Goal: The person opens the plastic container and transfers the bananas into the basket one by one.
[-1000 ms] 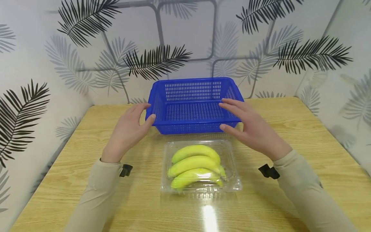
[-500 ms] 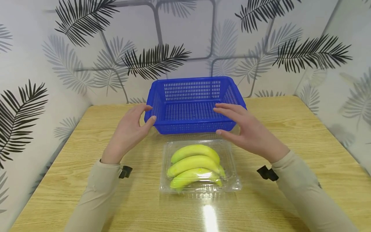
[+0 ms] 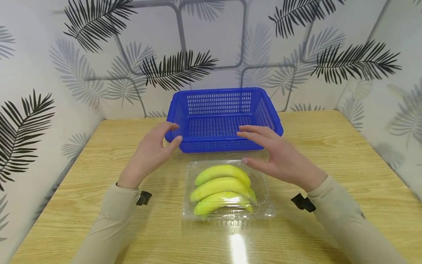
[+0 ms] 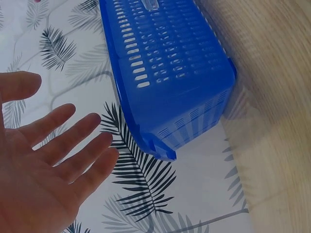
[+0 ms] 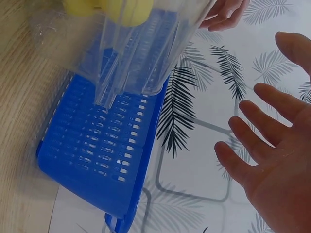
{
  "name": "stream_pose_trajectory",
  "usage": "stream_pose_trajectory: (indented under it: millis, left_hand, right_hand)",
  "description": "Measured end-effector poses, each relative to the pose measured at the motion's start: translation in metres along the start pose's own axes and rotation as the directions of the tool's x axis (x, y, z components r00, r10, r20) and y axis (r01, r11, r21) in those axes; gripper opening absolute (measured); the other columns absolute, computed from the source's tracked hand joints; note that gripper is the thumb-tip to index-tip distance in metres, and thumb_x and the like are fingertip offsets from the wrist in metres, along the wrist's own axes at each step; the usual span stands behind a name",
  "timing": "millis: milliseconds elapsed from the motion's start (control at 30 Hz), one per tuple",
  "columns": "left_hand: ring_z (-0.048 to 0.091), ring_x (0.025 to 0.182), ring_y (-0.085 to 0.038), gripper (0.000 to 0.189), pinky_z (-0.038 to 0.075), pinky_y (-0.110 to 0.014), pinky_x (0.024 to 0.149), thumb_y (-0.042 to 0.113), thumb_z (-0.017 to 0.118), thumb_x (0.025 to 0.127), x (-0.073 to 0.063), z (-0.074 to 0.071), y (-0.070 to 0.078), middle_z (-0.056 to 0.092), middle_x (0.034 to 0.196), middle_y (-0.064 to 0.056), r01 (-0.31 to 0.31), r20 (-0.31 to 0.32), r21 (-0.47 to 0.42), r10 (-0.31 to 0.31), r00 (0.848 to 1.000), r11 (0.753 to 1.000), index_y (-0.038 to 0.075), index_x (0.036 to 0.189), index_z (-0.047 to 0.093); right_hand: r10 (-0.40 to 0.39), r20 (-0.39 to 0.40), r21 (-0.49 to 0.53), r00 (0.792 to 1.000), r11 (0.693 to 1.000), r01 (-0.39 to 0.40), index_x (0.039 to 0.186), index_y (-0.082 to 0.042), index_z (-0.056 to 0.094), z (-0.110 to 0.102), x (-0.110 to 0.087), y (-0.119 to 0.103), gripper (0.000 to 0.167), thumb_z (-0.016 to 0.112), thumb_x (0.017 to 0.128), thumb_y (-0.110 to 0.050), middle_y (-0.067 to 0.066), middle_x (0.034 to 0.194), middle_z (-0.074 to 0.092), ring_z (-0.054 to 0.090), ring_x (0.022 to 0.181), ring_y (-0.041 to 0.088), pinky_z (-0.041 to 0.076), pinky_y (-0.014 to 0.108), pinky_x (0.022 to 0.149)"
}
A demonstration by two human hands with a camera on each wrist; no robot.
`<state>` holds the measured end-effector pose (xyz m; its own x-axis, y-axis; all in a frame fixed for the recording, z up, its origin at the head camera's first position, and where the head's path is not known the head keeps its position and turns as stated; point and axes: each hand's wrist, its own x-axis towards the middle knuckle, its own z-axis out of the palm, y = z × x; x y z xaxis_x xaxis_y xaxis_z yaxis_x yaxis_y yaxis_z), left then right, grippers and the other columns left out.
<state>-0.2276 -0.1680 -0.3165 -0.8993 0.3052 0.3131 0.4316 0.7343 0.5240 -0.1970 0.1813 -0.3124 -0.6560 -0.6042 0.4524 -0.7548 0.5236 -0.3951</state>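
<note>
A clear plastic box (image 3: 262,183) with several yellow bananas (image 3: 221,186) inside lies on the table, its lid looking closed. Behind it stands a blue plastic basket (image 3: 217,143) with slotted walls and nothing inside. My left hand (image 3: 151,154) hovers near the basket's front left corner, fingers spread from the thumb and holding nothing. Over the box's back right side, in front of the basket, my right hand (image 3: 280,156) hangs with its fingers extended and nothing in them. In both wrist views the fingers are apart from the basket and box.
The wood-grain table (image 3: 99,183) runs up to a wall (image 3: 211,33) with a leaf pattern at the back and sides. A small black strap piece (image 3: 303,202) sticks out at the right cuff, and a similar black piece (image 3: 144,198) at the left.
My right hand has moved left and slightly toward me, closer above the box. The left hand has shifted a little to the right. Box and basket have stayed in place.
</note>
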Motion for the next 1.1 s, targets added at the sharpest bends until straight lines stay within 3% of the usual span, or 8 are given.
stream_pose_trajectory:
  millis: [167,500,800,1100]
  left_hand:
    - [0.053,0.121,-0.028,0.039,0.047,-0.046,0.094,0.034,0.058,0.099,-0.001,0.004,0.002,0.059,0.131,-0.008,0.001,0.006,-0.032,-0.001,1.000,0.999,0.010,0.129,0.058]
    - [0.055,0.117,-0.025,0.036,0.048,-0.043,0.092,0.032,0.057,0.100,-0.008,0.008,0.004,0.061,0.127,-0.006,-0.021,0.037,-0.058,0.023,0.999,0.998,0.008,0.127,0.059]
    - [0.059,0.110,-0.025,0.024,0.050,-0.039,0.087,0.023,0.061,0.098,-0.017,0.014,0.003,0.065,0.116,-0.004,-0.130,-0.061,-0.054,0.127,0.990,0.990,0.008,0.116,0.064]
    - [0.060,0.104,-0.021,0.023,0.051,-0.036,0.081,0.020,0.062,0.097,-0.024,0.016,0.001,0.066,0.112,-0.003,-0.109,-0.022,-0.101,0.107,0.994,0.989,0.008,0.117,0.064]
  right_hand:
    - [-0.017,0.009,0.006,1.000,1.000,0.017,0.147,-0.021,0.048,0.003,-0.002,-0.001,0.062,0.073,0.091,-0.033,-0.002,0.152,0.038,0.034,0.140,0.019,0.040,0.042,0.107]
    - [-0.054,0.037,0.008,0.998,0.999,0.054,0.144,-0.017,0.051,0.011,0.000,-0.010,0.060,0.071,0.091,-0.037,-0.002,0.150,0.042,0.037,0.138,0.019,0.038,0.043,0.108]
    - [-0.059,0.082,-0.012,0.995,0.998,0.060,0.145,-0.017,0.050,0.017,-0.002,-0.012,0.060,0.069,0.092,-0.039,-0.002,0.150,0.042,0.036,0.138,0.019,0.035,0.044,0.110]
    - [-0.037,0.124,-0.005,0.992,0.999,0.038,0.144,-0.018,0.050,0.020,-0.007,-0.017,0.059,0.067,0.093,-0.043,-0.003,0.151,0.041,0.036,0.138,0.019,0.036,0.044,0.110]
